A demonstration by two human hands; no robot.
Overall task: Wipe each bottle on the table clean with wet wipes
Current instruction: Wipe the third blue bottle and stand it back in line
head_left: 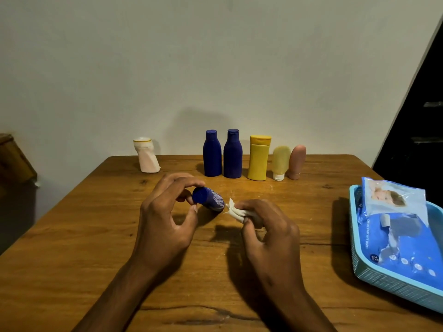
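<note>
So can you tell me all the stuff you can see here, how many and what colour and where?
small bottle: 1, dark blue, held tilted above the table centre
standing blue bottles: 2, dark blue, back row
yellow bottle: 1, yellow, right of the blue pair
upside-down tubes: 2, pale yellow and pink, right end of the row
white bottle: 1, white, back left, apart from the row
wet wipe: 1, white, bunched in the right hand
wipes pack: 1, blue, in the basket
basket: 1, light blue, right edge
table: 1, brown wood
hands: left pinches the small bottle; right grips the wipe
</note>
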